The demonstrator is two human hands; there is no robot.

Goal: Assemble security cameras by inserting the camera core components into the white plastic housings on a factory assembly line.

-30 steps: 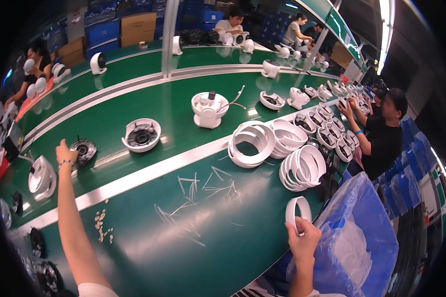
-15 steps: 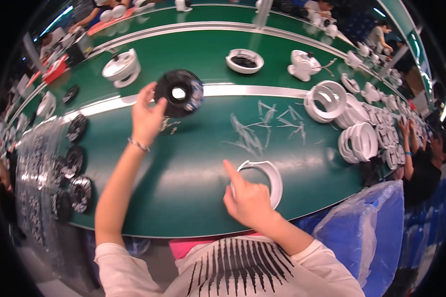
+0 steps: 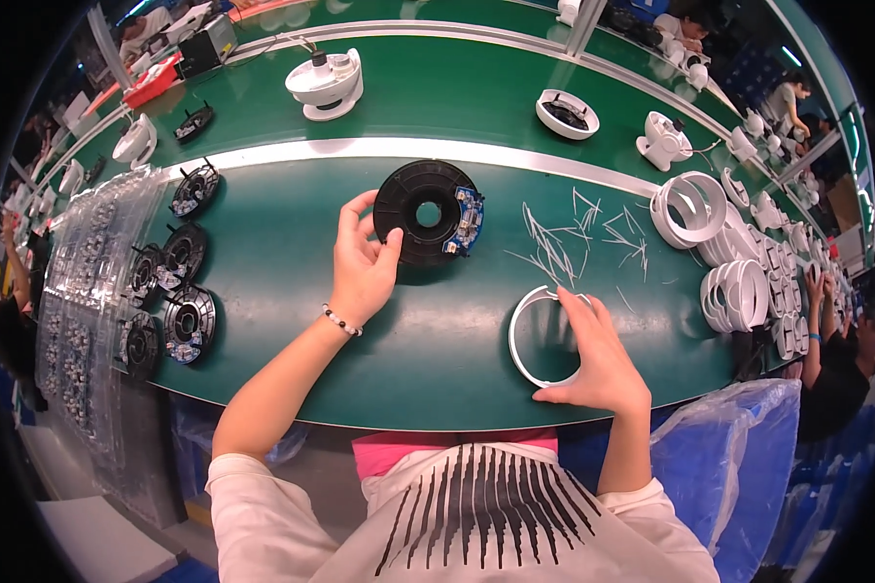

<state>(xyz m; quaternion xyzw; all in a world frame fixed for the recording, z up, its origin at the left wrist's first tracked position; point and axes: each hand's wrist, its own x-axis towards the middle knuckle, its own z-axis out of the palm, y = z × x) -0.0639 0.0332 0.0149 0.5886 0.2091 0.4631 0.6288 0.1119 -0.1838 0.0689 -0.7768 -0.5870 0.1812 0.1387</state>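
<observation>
A worker's left hand grips the near-left edge of a black round disc lying flat on the green table, thumb and fingers curled around its rim; a small blue circuit board sits on the disc's right side. The right hand rests with fingers spread over a white plastic ring lying flat near the table's front edge, down and to the right of the disc, the two parts well apart. Thin white strips are scattered on the table between the ring and stacked white rings at far right. More black discs line the table's left end.
</observation>
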